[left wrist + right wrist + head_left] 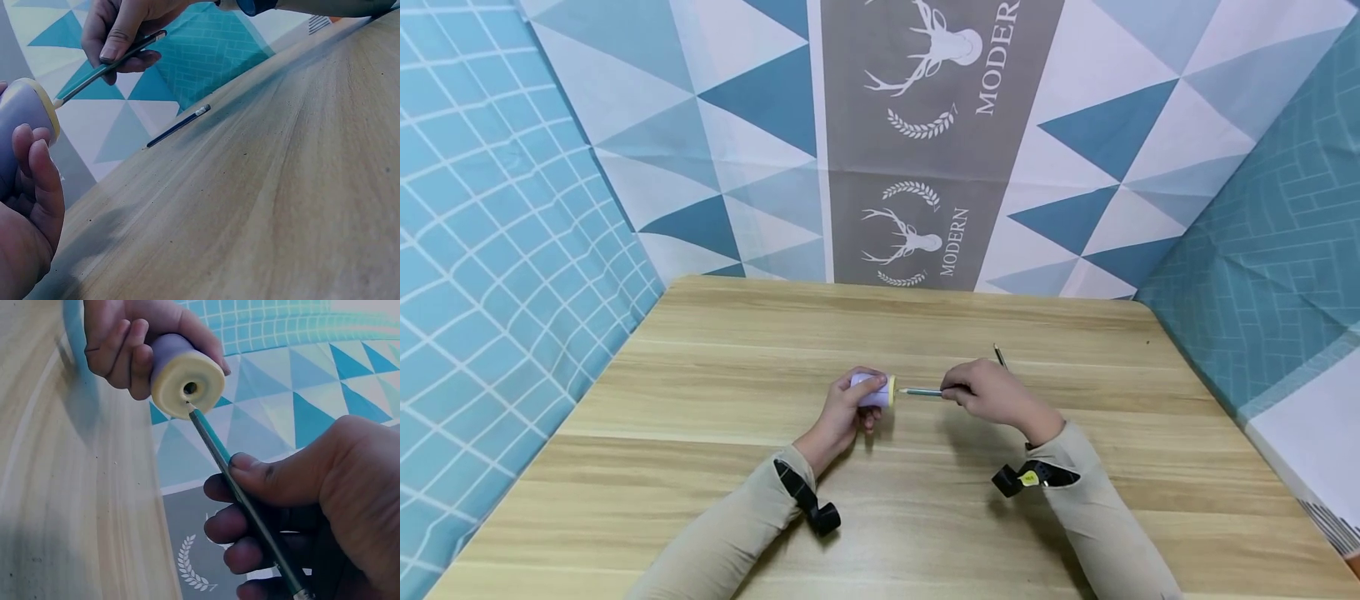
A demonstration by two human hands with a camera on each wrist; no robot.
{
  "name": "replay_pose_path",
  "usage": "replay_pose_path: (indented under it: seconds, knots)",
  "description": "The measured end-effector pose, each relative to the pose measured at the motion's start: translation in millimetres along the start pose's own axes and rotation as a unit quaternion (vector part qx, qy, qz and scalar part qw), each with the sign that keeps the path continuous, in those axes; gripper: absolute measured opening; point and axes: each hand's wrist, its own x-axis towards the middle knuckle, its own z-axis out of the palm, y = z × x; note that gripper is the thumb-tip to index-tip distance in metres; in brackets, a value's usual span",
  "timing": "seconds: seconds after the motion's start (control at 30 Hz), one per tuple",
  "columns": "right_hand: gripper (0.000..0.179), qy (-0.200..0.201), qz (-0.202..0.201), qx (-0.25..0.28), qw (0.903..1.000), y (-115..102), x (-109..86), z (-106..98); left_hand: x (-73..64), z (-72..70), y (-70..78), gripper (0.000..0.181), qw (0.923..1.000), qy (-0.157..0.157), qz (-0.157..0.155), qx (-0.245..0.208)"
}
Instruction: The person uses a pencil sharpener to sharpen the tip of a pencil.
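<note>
My left hand (842, 408) grips a purple pencil sharpener (868, 391) with a cream-yellow end, held sideways over the table. That end faces right and has a round dark hole in its middle, plain in the right wrist view on the sharpener (189, 384). Between thumb and fingers, my right hand (988, 392) pinches a green pencil (219, 459). Its sharpened tip points at the sharpener, right beside the hole's lower edge. A second, dark pencil (178, 127) lies on the table beyond my right hand, partly hidden by it in the head view.
The wood-grain table (700, 467) spreads under both arms. A patterned cloth (760, 150) with triangles and deer prints rises behind its far edge. Blue tiled cloth (497, 250) hangs at the left, teal cloth (1285, 242) at the right.
</note>
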Motion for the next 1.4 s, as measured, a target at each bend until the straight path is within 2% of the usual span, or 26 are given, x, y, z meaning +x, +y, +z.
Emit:
replay_pose_path:
  seconds: [0.2, 0.43, 0.67, 0.83, 0.97, 1.17, 1.4]
  knots:
    - [0.009, -0.015, 0.018, 0.018, 0.9996, 1.6, -2.3, -5.7, 1.6, 0.4, 0.1, 0.013, 1.0, -0.003, 0.002, -0.003]
    - [0.011, -0.044, 0.06, 0.057, 0.9956, 0.0, -4.3, -9.6, 1.7, 0.8, -0.3, 0.003, 1.0, -0.008, 0.003, -0.001]
    - [0.013, -0.065, 0.078, 0.135, 0.9857, 3.3, -6.0, -13.2, 1.9, 0.7, -0.6, 0.004, 0.9999, -0.012, 0.005, 0.002]
    - [0.013, -0.064, 0.079, 0.199, 0.9747, 12.9, -8.5, -13.1, 0.6, 1.1, -0.4, 0.005, 1.0, -0.008, 0.0, -0.001]
    - [0.013, -0.057, 0.098, 0.23, 0.9666, 18.0, -9.9, -14.1, -0.3, 0.7, -0.3, 0.004, 1.0, -0.007, -0.001, -0.004]
    - [0.013, -0.044, 0.155, 0.287, 0.9442, 20.0, -11.8, -20.0, -0.1, -0.3, 0.0, 0.006, 1.0, -0.008, -0.002, -0.001]
    - [0.016, -0.006, 0.19, 0.335, 0.9227, 26.5, -14.9, -23.8, 0.1, -0.2, 0.4, 0.002, 0.9999, -0.009, -0.007, -0.001]
